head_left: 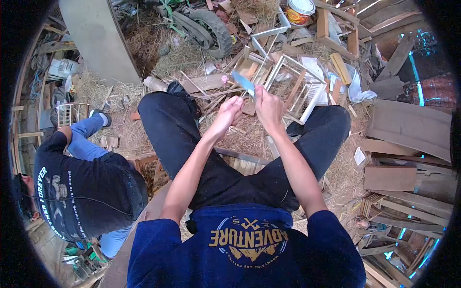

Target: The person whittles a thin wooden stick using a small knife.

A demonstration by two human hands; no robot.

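Observation:
My right hand (269, 108) is closed around the handle of a knife (243, 83), whose broad blade points up and to the left. Beside it, my left hand (228, 115) is closed with its fingertips pinched together near the base of the blade. Whatever lies in that pinch is too small to make out. Both hands are held out above the gap between my knees. Just past my right hand, a pale slatted wooden cage (314, 98) leans tilted among wood scraps near my right knee.
To the left sits another person (86, 192) in a dark shirt. A wheel (211, 33), a paint bucket (300, 10) and a large board (98, 41) stand ahead. Planks (408, 127) are stacked at right. Straw and wood offcuts litter the ground.

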